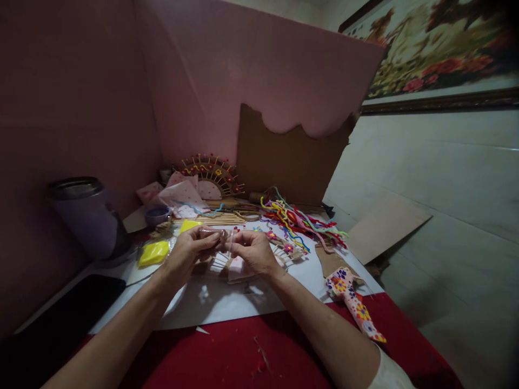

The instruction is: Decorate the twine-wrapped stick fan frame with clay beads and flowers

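Raised over the white paper, my left hand (193, 248) is closed on a small clear plastic packet (217, 233) with something brown inside. The fingers of my right hand (255, 251) pinch the packet's right end, so both hands hold it. Beneath and behind them lies a fan-shaped craft piece (290, 254) of thin sticks with pink flowers; my hands cover part of it. Left of my left hand is a yellow clay-like packet (153, 254), and another yellow piece (189, 225) lies just behind.
A purple tumbler (81, 216) and a dark phone-like slab (68, 308) stand left. A finished-looking fan (211, 173) leans at the back near a cardboard sheet (287, 162). Tangled yarn (300, 219) and a flowered ornament (352, 300) lie right. White paper (182, 316) covers red cloth (227, 356).
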Demonstrator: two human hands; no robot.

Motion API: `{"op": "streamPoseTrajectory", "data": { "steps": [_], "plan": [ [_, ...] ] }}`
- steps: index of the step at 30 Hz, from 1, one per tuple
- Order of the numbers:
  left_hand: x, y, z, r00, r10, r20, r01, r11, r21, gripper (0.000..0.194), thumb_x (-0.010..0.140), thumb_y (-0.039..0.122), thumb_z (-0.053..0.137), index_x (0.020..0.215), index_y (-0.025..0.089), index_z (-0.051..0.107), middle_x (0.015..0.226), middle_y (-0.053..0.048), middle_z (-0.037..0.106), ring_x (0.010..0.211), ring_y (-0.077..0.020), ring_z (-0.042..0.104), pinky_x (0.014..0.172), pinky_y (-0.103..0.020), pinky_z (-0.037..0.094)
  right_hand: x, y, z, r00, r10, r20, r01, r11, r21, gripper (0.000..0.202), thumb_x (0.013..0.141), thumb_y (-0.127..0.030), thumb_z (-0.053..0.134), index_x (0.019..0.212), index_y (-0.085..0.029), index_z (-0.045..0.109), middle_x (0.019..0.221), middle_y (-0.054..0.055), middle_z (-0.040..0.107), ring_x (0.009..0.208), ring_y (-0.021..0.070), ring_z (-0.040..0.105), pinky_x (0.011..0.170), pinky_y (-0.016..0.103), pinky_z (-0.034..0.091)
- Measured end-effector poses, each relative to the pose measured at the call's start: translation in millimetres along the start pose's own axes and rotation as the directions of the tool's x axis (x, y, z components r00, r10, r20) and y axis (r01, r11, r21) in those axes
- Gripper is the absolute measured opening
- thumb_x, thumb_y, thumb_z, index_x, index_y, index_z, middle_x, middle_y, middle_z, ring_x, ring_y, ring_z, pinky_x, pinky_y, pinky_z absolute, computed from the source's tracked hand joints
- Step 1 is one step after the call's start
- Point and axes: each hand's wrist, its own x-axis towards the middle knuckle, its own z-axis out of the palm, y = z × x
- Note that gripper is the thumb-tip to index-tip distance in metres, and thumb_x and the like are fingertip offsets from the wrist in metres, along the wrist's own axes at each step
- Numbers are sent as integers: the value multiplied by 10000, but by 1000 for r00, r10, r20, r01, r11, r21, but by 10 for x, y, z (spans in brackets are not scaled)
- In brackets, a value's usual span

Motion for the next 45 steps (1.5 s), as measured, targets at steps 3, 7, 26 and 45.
{"op": "streamPoseTrajectory", "data": {
  "steps": [3, 7, 26, 45],
  "plan": [
    [-3, 6, 14, 1000, 9, 14, -9, 1000, -18, 228, 594, 231, 785, 668, 120, 600, 582, 8, 587, 463, -46, 464, 402, -147, 267, -5, 8, 17, 1000, 4, 18, -4, 1000, -4, 113, 628, -226, 622, 549, -169, 565, 489, -47, 544, 451, 77, 472, 475, 199, 381],
    [-2, 10, 32, 1000, -6, -20, 5, 999, -48, 223, 581, 222, 786, 669, 108, 616, 604, 0, 601, 439, -32, 438, 387, -145, 252, 12, 40, 10, 1000, -15, -25, 15, 1000, 18, 106, 618, -238, 620, 574, -173, 549, 499, -56, 524, 461, 70, 447, 469, 189, 366],
    [16, -22, -25, 997, -74, 37, 78, 990, -121, 174, 618, 196, 744, 673, 93, 615, 594, 18, 541, 397, -1, 339, 361, -125, 211, -30, 125, -37, 923, -385, 10, 348, 824, -447, 101, 758, -240, 620, 689, -209, 687, 638, 14, 650, 615, 143, 540, 612, 260, 425],
    [33, -35, -66, 990, -127, 66, 135, 981, -142, 137, 635, 194, 719, 669, 96, 629, 612, 6, 525, 424, -20, 326, 350, -134, 195, -17, 172, 6, 969, -238, -69, 229, 967, -112, 101, 689, -189, 633, 773, -215, 684, 732, -5, 673, 595, 132, 617, 581, 261, 513]
  ]
}}
